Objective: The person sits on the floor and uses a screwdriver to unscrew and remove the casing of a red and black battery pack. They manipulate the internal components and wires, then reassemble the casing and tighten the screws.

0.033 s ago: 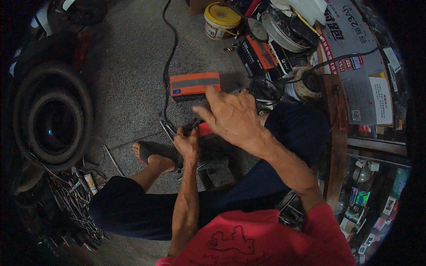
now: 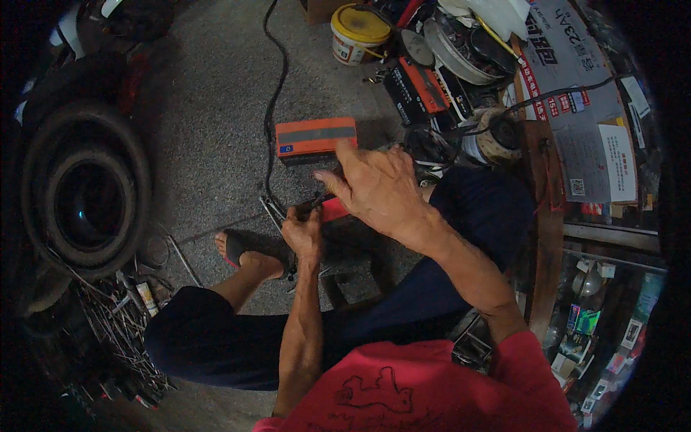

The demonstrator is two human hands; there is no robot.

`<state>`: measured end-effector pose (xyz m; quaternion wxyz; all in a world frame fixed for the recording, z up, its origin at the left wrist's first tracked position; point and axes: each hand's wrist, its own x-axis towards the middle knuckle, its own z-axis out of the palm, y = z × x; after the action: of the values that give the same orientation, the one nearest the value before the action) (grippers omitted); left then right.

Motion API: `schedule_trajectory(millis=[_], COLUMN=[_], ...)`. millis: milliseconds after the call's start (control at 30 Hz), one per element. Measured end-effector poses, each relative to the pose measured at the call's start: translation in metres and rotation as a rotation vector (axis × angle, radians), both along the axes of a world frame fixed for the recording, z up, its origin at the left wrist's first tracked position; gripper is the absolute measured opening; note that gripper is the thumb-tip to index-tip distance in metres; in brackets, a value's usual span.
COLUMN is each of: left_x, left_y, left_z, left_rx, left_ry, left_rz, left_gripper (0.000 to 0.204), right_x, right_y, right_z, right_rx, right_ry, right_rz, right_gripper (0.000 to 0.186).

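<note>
My left hand (image 2: 302,232) is closed on a small dark item whose shape I cannot make out, beside slim metal handles (image 2: 272,210). My right hand (image 2: 374,187) is above and to the right, thumb out and index finger extended; its other fingers are partly hidden. Beneath it, a red object (image 2: 334,209) shows in part. An orange-topped box (image 2: 315,132) with a grey stripe lies just beyond my hands on the speckled floor (image 2: 201,93). A black cable (image 2: 270,108) runs across the floor toward my left hand.
Tyres (image 2: 86,191) stand at left above thin metal rods (image 2: 115,324). A yellow-lidded bucket (image 2: 360,39), batteries (image 2: 414,93) and a cable spool (image 2: 497,137) crowd the back right. At right are flattened cardboard (image 2: 568,151), a wooden edge (image 2: 540,288) and a glass case (image 2: 597,338).
</note>
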<state>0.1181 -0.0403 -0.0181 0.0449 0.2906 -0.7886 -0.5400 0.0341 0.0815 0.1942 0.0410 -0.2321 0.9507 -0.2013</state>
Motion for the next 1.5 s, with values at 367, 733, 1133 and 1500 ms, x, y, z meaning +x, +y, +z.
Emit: schedule_trajectory(millis=[367,733,1133,1500], left_x=[-0.001,0.0,-0.003,-0.007], left_y=[0.003,0.004,0.006,0.006], left_z=[0.014,0.007,0.01,0.024], left_rx=[0.042,-0.009,0.086,0.186], left_ry=[0.067,0.025,0.022,0.067], left_rz=[0.001,0.046,0.096,0.144], left_gripper=[0.026,0.027,0.022,0.021], right_x=[0.002,0.004,0.005,0.0], right_y=[-0.003,-0.003,-0.002,0.0], right_z=[0.008,0.003,-0.004,0.003], right_rx=[-0.041,-0.057,-0.079,-0.16], right_ry=[-0.121,-0.03,0.08,0.094], right_rz=[-0.041,0.023,-0.004,0.026], right_gripper=[0.028,0.028,0.027,0.025])
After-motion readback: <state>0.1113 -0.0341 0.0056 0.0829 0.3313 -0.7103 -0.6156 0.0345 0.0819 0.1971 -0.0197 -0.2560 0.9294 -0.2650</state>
